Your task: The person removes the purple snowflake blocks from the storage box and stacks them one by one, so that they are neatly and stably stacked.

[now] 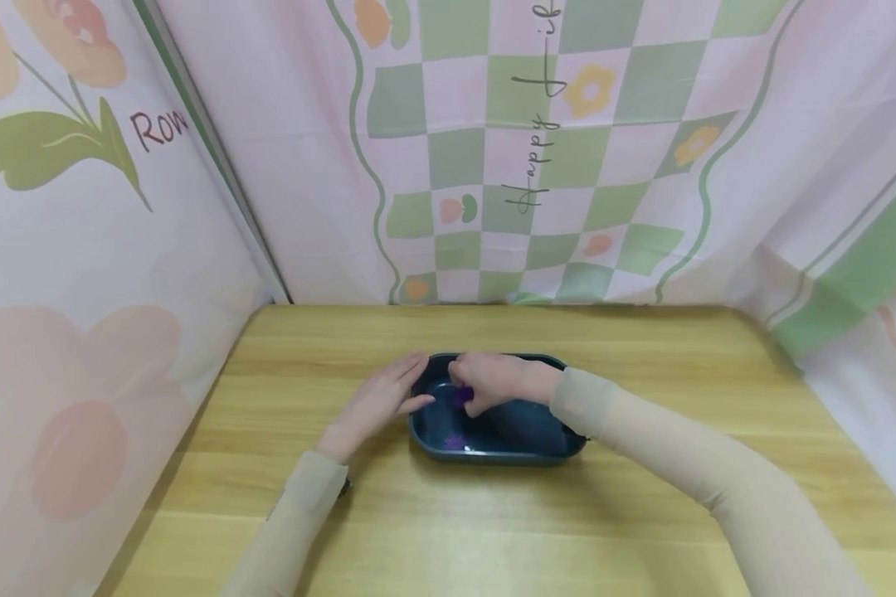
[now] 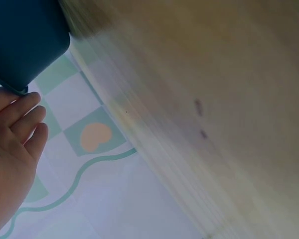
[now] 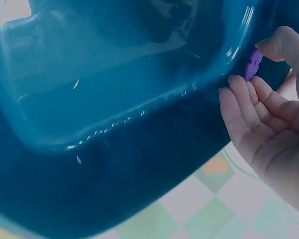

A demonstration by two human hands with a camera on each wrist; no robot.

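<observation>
A dark teal, rounded-rectangular basin (image 1: 496,458) stands on the table. My right hand (image 1: 496,381) reaches into it and pinches a small purple piece (image 3: 253,64) between thumb and fingertips; most of the piece is covered by fingers in the head view. In the right wrist view the piece looks thin with an uneven edge. At the basin's left end, my left hand (image 1: 377,402) touches the rim with its fingers fairly straight and the thumb over the inside. The left wrist view shows its fingertips by the basin's edge (image 2: 30,40).
The basin rests on a light wood-grain table (image 1: 478,531). A purple patch (image 1: 454,441) shows on the basin's near inner side, perhaps a reflection. A patterned curtain (image 1: 314,191) hangs behind the table's far edge, with more printed cloth at both sides.
</observation>
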